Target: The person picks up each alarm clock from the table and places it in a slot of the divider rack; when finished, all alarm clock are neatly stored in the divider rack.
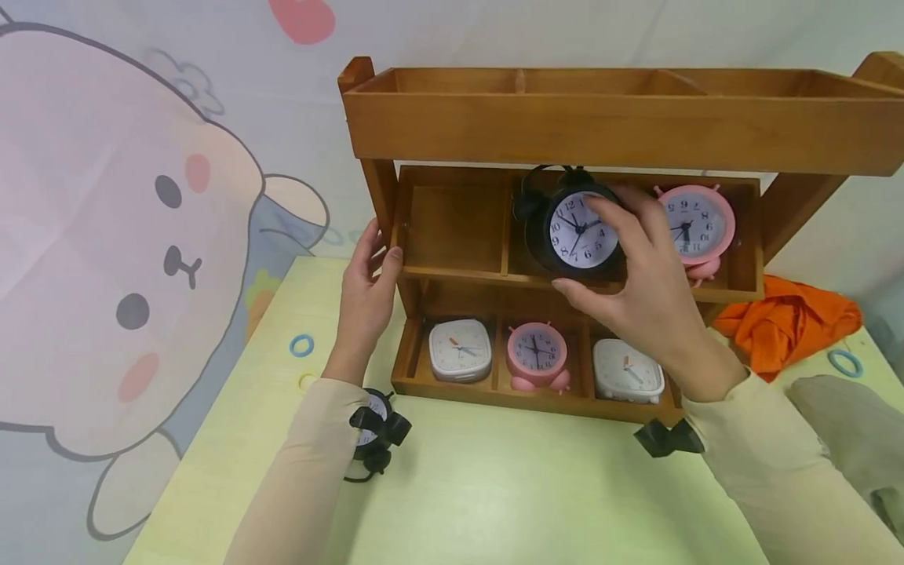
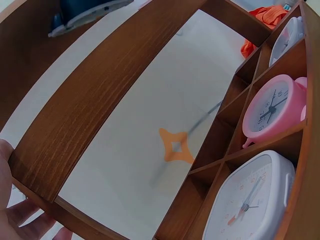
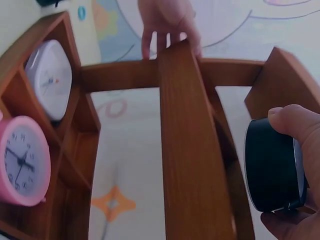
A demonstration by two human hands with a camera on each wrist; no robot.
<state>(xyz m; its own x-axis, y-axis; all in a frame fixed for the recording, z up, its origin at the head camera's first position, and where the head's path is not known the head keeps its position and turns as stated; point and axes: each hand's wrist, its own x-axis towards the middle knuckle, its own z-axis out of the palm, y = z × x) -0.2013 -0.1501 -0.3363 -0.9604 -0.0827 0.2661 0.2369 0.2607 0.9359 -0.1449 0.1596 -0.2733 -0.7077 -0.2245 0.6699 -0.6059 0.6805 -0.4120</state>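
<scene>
My right hand [image 1: 646, 275] grips a black twin-bell alarm clock [image 1: 583, 229], thumb low and fingers along its upper edge. It overlaps the middle compartment of the shelf's middle tier in the head view; the right wrist view shows the clock [image 3: 272, 167] from the side, near the tier's front board. With my left hand [image 1: 367, 286] I hold the left end of the wooden shelf [image 1: 621, 129], thumb in front and fingers round its side. A pink alarm clock [image 1: 695, 224] sits in the compartment to the right, upside down and partly behind my right hand.
The bottom tier holds a white clock [image 1: 461, 349], a pink clock [image 1: 537, 353] and another white clock [image 1: 627, 369]. A second black alarm clock [image 1: 374, 424] lies on the table by my left sleeve. Orange cloth [image 1: 791, 322] and a blue ring [image 1: 845, 363] lie at right.
</scene>
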